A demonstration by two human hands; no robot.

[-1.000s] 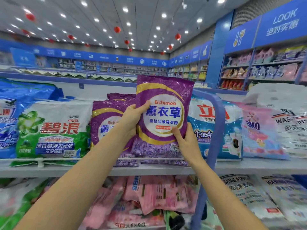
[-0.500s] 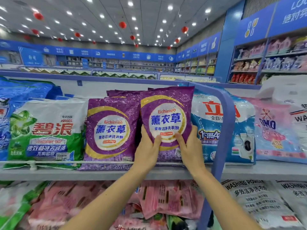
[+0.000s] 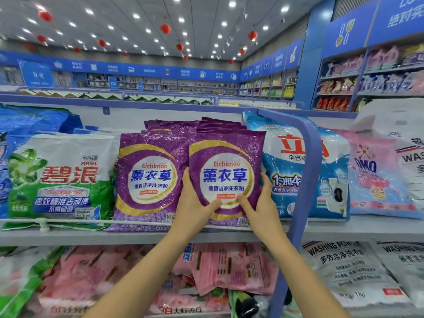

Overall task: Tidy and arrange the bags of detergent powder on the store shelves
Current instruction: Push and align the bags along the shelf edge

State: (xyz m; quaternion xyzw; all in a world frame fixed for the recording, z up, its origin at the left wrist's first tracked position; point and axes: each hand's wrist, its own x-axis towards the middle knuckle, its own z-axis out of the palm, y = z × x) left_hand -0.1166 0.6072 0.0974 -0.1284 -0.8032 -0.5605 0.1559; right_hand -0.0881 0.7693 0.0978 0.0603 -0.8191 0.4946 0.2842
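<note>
Gripping: left hand [image 3: 195,210] and right hand [image 3: 261,210] clasp the purple bag [image 3: 226,171] low down.
Done: bag upright on shelf [image 3: 344,228].
Left: pink bags [image 3: 229,267] below look jumbled.

Bright, even light from ceiling spots [image 3: 181,19] leaves hardly any shadow, glare streaks the purple bag [image 3: 226,157] in the grip and the blue bag [image 3: 282,171] right of it, the wide lens bows the post [image 3: 308,171], and pink bags [image 3: 229,269] below the grip are blurred.
</note>
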